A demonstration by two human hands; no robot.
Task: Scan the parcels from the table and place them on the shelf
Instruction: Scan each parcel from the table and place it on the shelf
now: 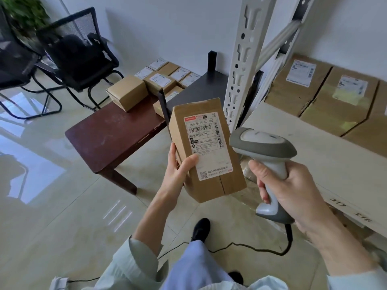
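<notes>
Left hand [180, 170] grips labelled parcel [206, 149]; right hand [293, 191] holds scanner [263, 147] just beside it, near shelf [314, 147].

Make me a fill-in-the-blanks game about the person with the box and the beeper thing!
1. The left hand holds a cardboard ____ with a white label.
2. The right hand grips a grey ____ by its handle.
3. More parcels wait on the dark ____.
4. Two large parcels lie on the ____ at the right.

Missing words: parcel; scanner; table; shelf

blurred plant [25, 13], label [206, 143] text illegible
</notes>
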